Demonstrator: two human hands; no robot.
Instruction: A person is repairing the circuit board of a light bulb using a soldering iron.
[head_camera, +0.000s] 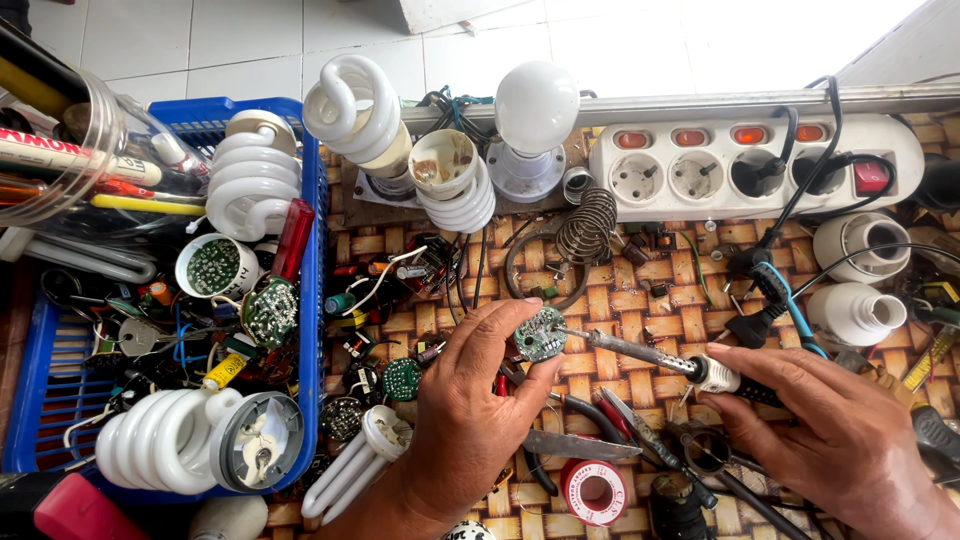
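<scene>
Soldering iron (640, 352) handle under right hand (840, 440)

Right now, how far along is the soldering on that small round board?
Done: the round circuit board is out of its lamp housing. In hand: the left hand pinches it while the right hand puts the soldering iron tip to its edge. Left: other boards and an open lamp base lie unassembled.
</scene>
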